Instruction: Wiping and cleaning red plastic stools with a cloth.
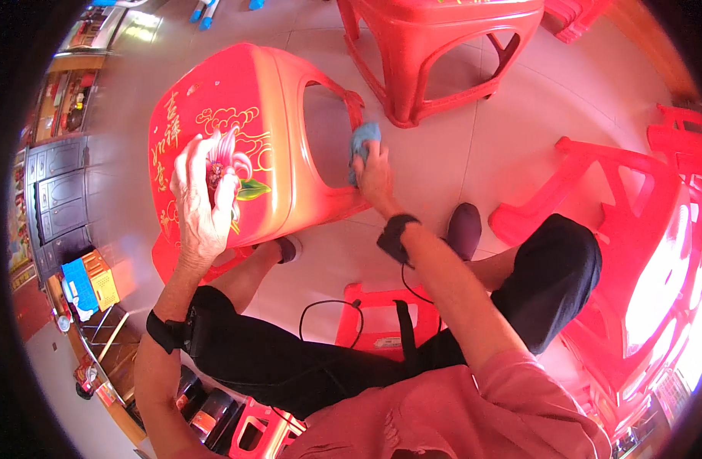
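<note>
A red plastic stool (pixel 236 84) is tipped over in front of me, its decorated seat turned toward the left and up. My left hand (pixel 202 191) rests on that seat over a printed pink flower, thumb and fingers apart. A crumpled blue cloth (pixel 360 145) is in my right hand (pixel 374 176), whose fingers are closed around it. The cloth lies against a leg of the stool, beside the arched opening between the legs. The part of the cloth under my fingers is hidden.
Another red stool (pixel 435 38) stands beyond, on the tiled floor. At the right are several more red stools (pixel 634 229), some stacked. A low red stool (pixel 374 340) is under me. Far left are a dark cabinet (pixel 60 195) and blue and yellow baskets (pixel 99 279). A black cable (pixel 320 302) loops near my lap.
</note>
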Tool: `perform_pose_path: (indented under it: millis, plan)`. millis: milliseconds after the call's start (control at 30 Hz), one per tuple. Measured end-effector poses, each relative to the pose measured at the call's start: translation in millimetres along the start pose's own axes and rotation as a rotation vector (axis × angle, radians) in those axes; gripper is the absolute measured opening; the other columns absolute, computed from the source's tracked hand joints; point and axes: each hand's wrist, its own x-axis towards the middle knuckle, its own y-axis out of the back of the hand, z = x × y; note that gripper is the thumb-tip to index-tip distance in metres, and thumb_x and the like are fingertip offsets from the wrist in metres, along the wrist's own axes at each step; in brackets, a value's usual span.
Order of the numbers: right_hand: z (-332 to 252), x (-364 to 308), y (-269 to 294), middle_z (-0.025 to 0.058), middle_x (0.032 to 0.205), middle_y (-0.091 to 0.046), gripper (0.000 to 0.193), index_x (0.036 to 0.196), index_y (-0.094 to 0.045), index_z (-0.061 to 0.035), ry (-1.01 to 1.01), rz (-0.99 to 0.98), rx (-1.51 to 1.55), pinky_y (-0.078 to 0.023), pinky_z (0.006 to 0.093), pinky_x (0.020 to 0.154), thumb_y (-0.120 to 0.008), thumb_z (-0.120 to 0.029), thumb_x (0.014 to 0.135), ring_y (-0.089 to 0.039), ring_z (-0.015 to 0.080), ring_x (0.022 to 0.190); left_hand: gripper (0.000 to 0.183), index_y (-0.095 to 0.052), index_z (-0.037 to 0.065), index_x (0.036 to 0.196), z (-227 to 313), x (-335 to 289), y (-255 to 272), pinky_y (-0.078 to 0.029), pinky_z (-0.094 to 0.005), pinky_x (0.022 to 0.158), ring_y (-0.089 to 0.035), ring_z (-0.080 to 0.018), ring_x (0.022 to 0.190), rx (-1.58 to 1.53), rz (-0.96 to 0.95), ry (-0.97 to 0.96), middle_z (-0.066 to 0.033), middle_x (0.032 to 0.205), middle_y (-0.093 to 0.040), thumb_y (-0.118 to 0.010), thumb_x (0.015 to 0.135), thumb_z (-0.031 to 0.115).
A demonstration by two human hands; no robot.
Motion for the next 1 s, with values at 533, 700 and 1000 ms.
perform_pose_path:
  millis: [533,700,1000]
  plan:
    - [3.4,107.9,-2.4,0.0284,0.112,-0.057,0.04,0.122,-0.05,-0.002,0.338,0.139,0.09,-0.043,0.0498,0.091,-0.049,-0.027,0.091,-0.054,0.045,0.106,0.048,-0.044,0.002,0.132,6.0,3.5,0.1,-0.029,-0.0447,0.107,-0.039,-0.0364,0.125,0.016,-0.045,0.039,-0.0221,0.132,-0.041,-0.052,0.085,0.01]
    - [23.7,136.2,-11.9,0.0305,0.111,-0.056,0.038,0.121,-0.05,-0.0019,0.314,0.028,0.019,-0.043,0.0518,0.091,-0.045,-0.026,0.092,-0.054,0.0473,0.103,0.047,-0.044,0.003,0.132,6.2,6.4,-6.0,-0.028,-0.045,0.107,-0.039,-0.0359,0.125,0.008,-0.029,0.032,-0.022,0.132,-0.041,-0.052,0.086,0.012]
    - [78.3,-18.6,-20.0,0.0319,0.104,-0.057,0.033,0.115,-0.043,-0.0005,-0.14,-0.246,-0.097,-0.044,0.0564,0.082,-0.048,-0.023,0.091,-0.057,0.05,0.092,0.046,-0.045,0.003,0.132,-6.8,-5.2,3.6,-0.032,-0.0443,0.106,-0.042,-0.0362,0.123,0.059,-0.011,0.04,-0.0215,0.132,-0.042,-0.054,0.088,0.013]
